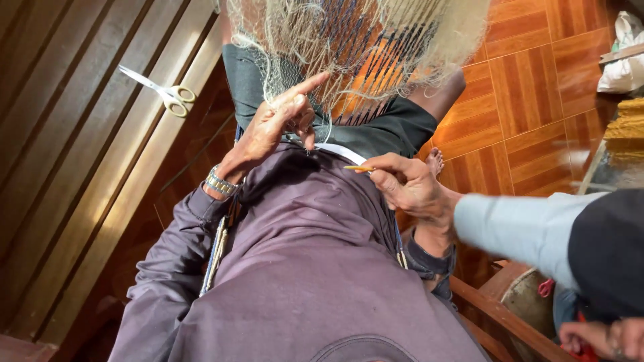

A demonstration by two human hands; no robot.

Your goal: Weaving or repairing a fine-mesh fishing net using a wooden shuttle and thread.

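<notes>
The left hand [278, 124] pinches strands of the pale net [355, 40] hanging over the lap, forefinger pointing out; the right hand [409, 184] grips a flat white needle [342, 154] just below; seemingly mid-knot, needing a careful pass through the mesh.

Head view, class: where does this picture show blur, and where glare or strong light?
Head view: the right hand and its pale blue sleeve smear with motion blur; the left hand on the net and the scissors stay fairly sharp; glare shines off the orange floor tiles and streaks the wooden slats; the lower left corner lies in shadow.
</notes>
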